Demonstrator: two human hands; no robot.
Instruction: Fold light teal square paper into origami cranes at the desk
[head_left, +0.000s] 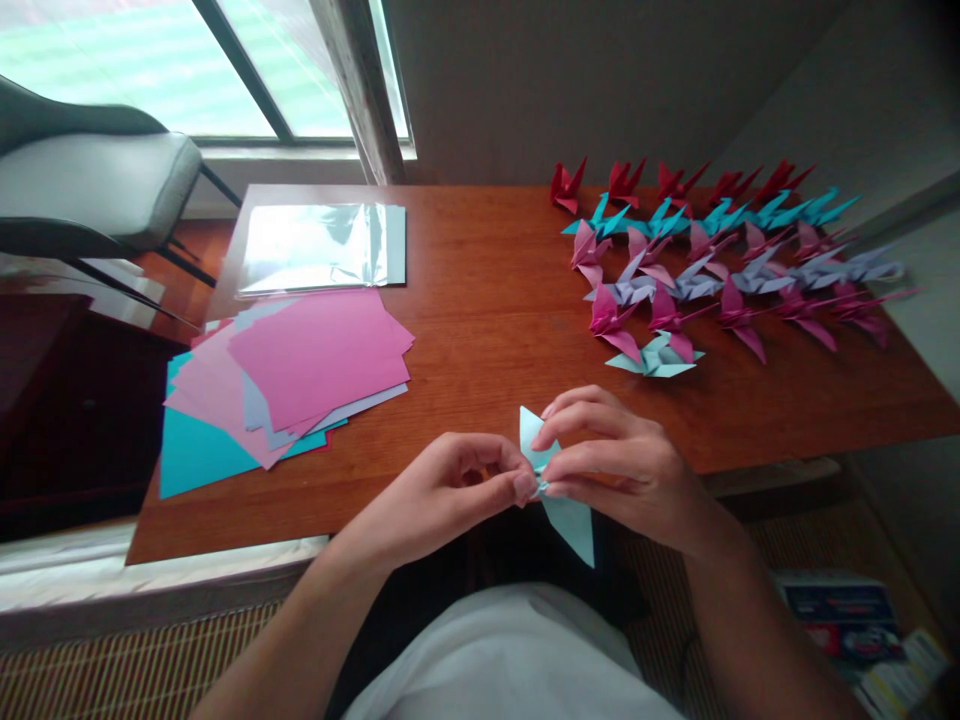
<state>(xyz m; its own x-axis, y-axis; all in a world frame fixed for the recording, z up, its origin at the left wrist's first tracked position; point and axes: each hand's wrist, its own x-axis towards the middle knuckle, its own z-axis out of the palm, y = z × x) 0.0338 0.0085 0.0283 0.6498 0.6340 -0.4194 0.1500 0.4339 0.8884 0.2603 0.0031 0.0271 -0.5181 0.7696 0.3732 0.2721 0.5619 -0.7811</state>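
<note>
A pale mint paper crane (pixel 568 520) is held between my two hands, just over the table's near edge, its wings spread up and down. My left hand (pixel 472 480) pinches it from the left with thumb and forefinger. From the right, my right hand (pixel 611 455) grips its middle between thumb and fingers. The fingertips partly hide the crane's centre. Beyond my right hand sits a finished-looking mint crane (pixel 656 357) at the front of several rows of folded cranes.
Rows of red cranes (pixel 622 183), turquoise cranes (pixel 664 218), lavender cranes (pixel 694 280) and magenta cranes (pixel 739 312) fill the table's right. Fanned coloured paper sheets (pixel 322 350) lie left, with a shiny plastic packet (pixel 315 245) behind. A chair (pixel 97 185) stands by the window.
</note>
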